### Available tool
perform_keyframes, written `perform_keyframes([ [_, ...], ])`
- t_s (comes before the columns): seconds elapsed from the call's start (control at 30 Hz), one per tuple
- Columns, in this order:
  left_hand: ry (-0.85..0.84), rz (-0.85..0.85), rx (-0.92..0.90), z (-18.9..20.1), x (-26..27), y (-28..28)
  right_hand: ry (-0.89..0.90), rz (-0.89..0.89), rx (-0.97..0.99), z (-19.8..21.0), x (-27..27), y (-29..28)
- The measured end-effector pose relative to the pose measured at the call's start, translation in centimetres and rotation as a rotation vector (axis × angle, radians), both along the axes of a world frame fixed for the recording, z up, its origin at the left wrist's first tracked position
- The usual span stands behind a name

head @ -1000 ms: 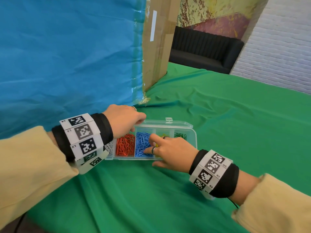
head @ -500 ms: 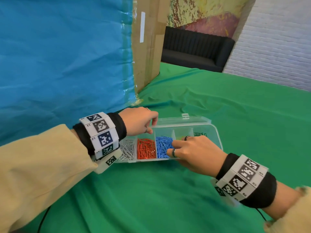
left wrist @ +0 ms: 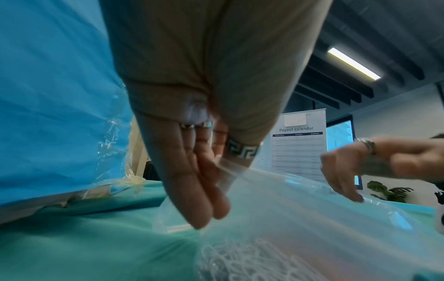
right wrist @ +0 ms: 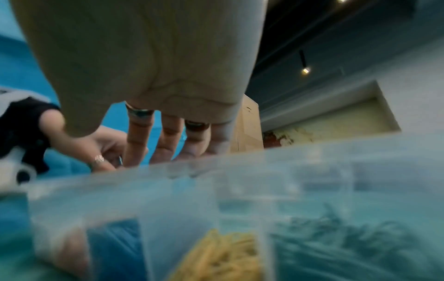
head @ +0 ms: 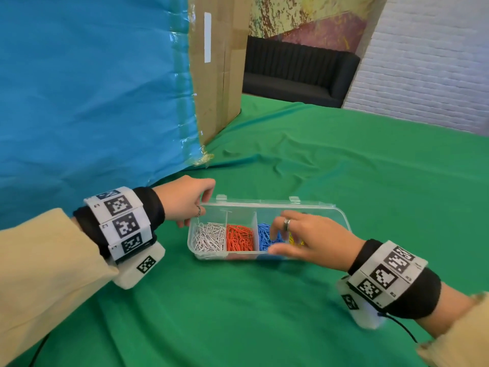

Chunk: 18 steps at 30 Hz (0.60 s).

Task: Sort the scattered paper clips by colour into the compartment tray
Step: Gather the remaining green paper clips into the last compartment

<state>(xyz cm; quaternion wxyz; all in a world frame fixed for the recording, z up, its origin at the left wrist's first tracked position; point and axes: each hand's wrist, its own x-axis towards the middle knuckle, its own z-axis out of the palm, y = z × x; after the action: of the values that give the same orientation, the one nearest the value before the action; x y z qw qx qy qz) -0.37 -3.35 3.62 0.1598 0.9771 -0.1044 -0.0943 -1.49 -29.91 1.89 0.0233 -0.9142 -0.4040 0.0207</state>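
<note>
A clear compartment tray (head: 191, 242) sits on the green cloth and holds white clips (head: 209, 238), red clips (head: 239, 238), blue clips (head: 263, 234) and yellow clips (head: 292, 238). Green clips (right wrist: 348, 237) show only in the right wrist view. My left hand (head: 205, 202) pinches the far-left corner of the tray's clear lid (head: 264, 203), which hangs tilted low over the compartments. In the left wrist view the lid (left wrist: 288, 190) runs from my left hand (left wrist: 211, 180) across to my right fingertips (left wrist: 355, 197). My right hand (head: 280, 239) lies over the blue and yellow compartments with straight fingers on the lid.
A tall cardboard box (head: 217, 75) draped in a blue sheet (head: 92, 88) stands close behind the tray at the left. Green cloth (head: 357, 160) spreads to the right and front. A black sofa (head: 296, 72) and a white brick wall lie beyond the table.
The lid has swung from upright at the back down over the compartments. My left hand has followed its corner, and my right hand has shifted from the blue compartment towards the yellow one.
</note>
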Motion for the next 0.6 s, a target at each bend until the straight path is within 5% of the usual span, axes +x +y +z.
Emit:
perform_keyframes([
  [0.07, -0.029, -0.013, 0.011, -0.1, -0.2, -0.1, 0.06, 0.023, 0.16, 0.4, -0.1, 1.4],
  [0.2, -0.138, -0.053, 0.065, 0.2, -0.9, -0.4, -0.191, 0.222, 0.023, -1.1, -0.2, 3.9],
  [0.3, -0.174, -0.087, 0.095, 0.4, -1.4, -0.6, -0.226, 0.186, -0.128, -2.6, 0.0, 4.3],
  [0.43, -0.167, -0.114, 0.121, 0.4, -1.6, -0.6, -0.481, 0.095, -0.037, -3.3, 0.9, 4.0],
  [0.6, -0.178, -0.101, 0.122, 0.2, -1.6, -0.5, -0.398, 0.125, 0.027, -2.2, 1.0, 3.6],
])
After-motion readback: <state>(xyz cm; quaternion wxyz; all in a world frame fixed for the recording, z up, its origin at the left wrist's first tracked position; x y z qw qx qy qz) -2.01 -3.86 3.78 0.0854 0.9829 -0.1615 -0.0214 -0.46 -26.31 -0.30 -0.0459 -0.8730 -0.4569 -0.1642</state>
